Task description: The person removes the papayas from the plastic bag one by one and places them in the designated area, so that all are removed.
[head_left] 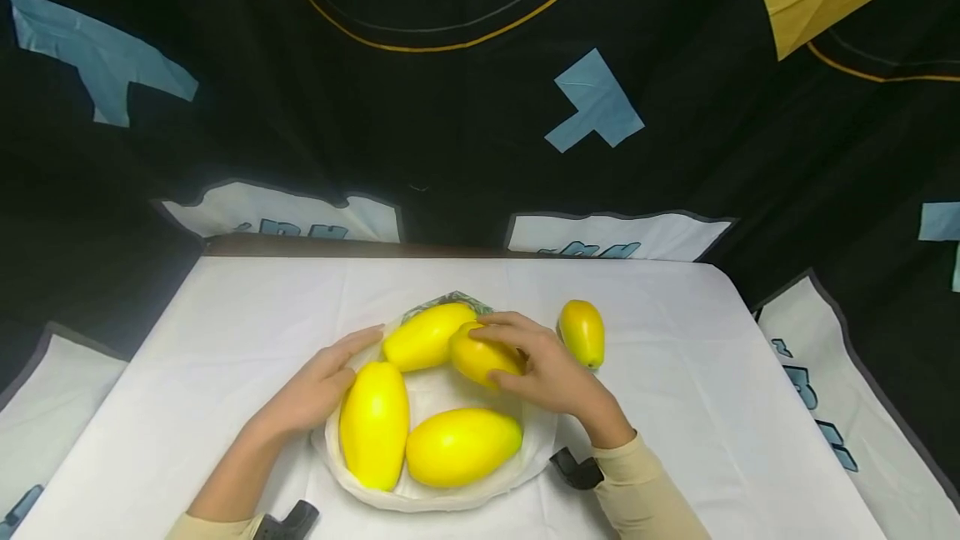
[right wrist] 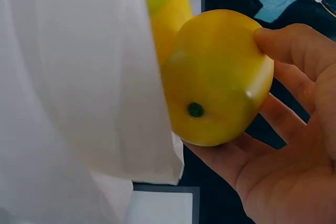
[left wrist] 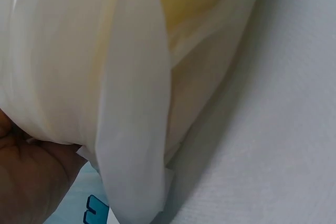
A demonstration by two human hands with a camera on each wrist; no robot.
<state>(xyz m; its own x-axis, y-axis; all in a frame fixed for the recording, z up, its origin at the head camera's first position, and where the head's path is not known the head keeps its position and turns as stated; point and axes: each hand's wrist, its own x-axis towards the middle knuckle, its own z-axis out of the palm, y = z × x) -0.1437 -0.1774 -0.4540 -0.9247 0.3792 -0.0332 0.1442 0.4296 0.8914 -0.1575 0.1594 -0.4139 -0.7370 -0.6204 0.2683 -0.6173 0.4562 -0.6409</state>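
Observation:
A white bag [head_left: 431, 503] stands with its mouth spread wide and several yellow papayas inside. At the back right of the mouth, my right hand [head_left: 542, 361] grips a small papaya [head_left: 480, 354] between thumb and fingers. Seen in the right wrist view, this papaya [right wrist: 218, 77] has a green stem end and lies against the bag wall [right wrist: 105, 77]. My left hand [head_left: 318, 386] holds the bag's left rim, beside a large upright-lying papaya [head_left: 373, 427]. Another papaya [head_left: 463, 447] lies at the front, and one [head_left: 427, 335] at the back. The left wrist view partly hides the left hand [left wrist: 37, 182] behind the bag.
One more papaya [head_left: 582, 333] lies on the white table [head_left: 690, 407], right of the bag. Behind the table hangs a black cloth [head_left: 450, 132] with blue and yellow shapes. Dark wrist devices [head_left: 577, 468] sit near both sleeves.

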